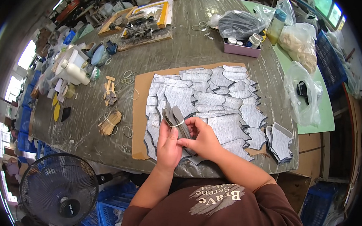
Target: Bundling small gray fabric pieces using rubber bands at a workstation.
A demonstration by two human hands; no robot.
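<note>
Both my hands hold a small bundle of narrow grey cut pieces [173,115], with a pale rubber band around it. My left hand [169,148] grips the bundle from its left side, thumb upright along it. My right hand [203,138] has its fingers curled against the right side and lower end; what the fingertips pinch is partly hidden. Beneath lie overlapping light-grey cut sheets [225,128] with dark edges and some notched ends, spread over a cardboard sheet [141,110]. Another stack of grey pieces [279,140] sits beyond the cardboard to the right.
Left of the cardboard are a banded tan bundle [110,123], a second bundle [110,94] and loose rubber bands [128,76]. A white bottle [75,72] stands among clutter. Far off are a purple box [241,50] and a wooden frame [169,15]. A black fan [59,192] stands lower left.
</note>
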